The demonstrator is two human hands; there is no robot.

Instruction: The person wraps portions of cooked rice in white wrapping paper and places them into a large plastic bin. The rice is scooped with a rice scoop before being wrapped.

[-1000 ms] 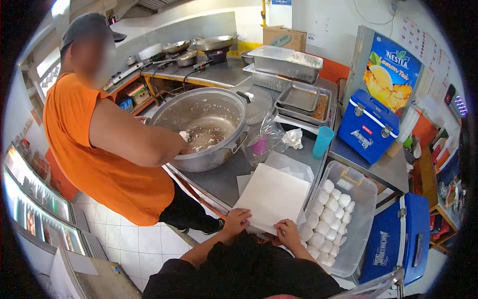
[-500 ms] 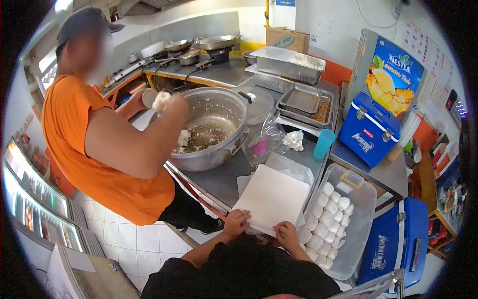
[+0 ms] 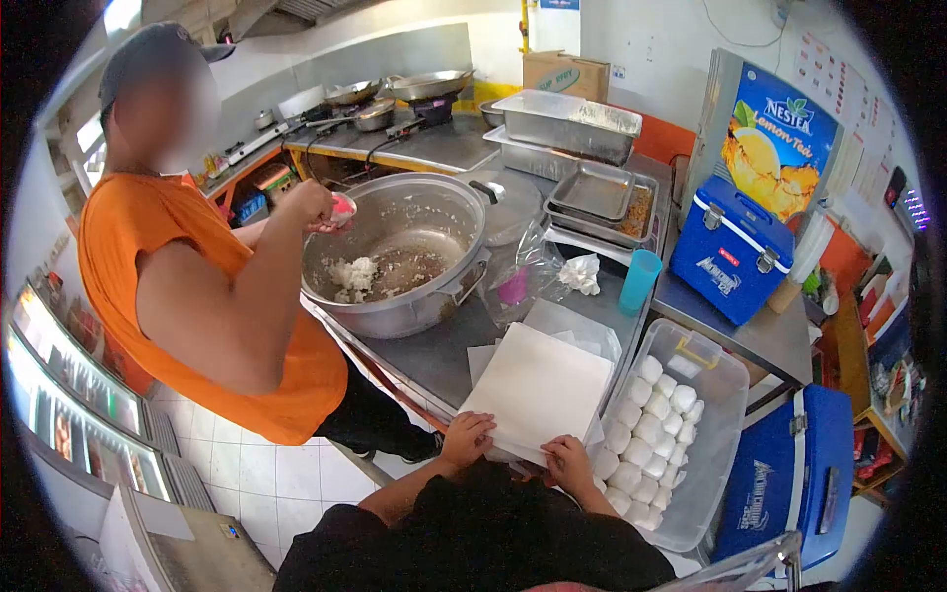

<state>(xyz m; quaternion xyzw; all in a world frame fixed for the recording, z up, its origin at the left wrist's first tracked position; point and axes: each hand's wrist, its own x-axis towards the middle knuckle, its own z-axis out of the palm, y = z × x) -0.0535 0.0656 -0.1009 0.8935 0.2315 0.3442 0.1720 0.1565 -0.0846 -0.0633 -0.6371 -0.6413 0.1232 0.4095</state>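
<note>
A stack of pale paper sheets (image 3: pixel 552 380) lies at the near end of the metal table. My left hand (image 3: pixel 468 439) holds its near left edge, fingers curled over the top sheet. At the near right corner, my right hand (image 3: pixel 566 461) pinches the paper's edge. To the right of it, a clear plastic bin (image 3: pixel 725 434) holds several rows of white wrapped bundles (image 3: pixel 646 429). A large metal pot (image 3: pixel 434 314) with some white rice (image 3: pixel 353 276) inside stands beyond the paper, to the left.
A co-worker in an orange shirt (image 3: pixel 212 326) stands left, holding a small pink-rimmed cup (image 3: pixel 342 207) over the pot. A turquoise cup (image 3: pixel 641 281), crumpled white paper (image 3: pixel 580 274) and metal trays (image 3: pixel 602 197) are farther back. Blue coolers (image 3: pixel 730 252) stand right.
My hands and the paper stay put. The co-worker's hand has moved from a lump of rice up to the small cup, which is now tilted into view with white rice in it.
</note>
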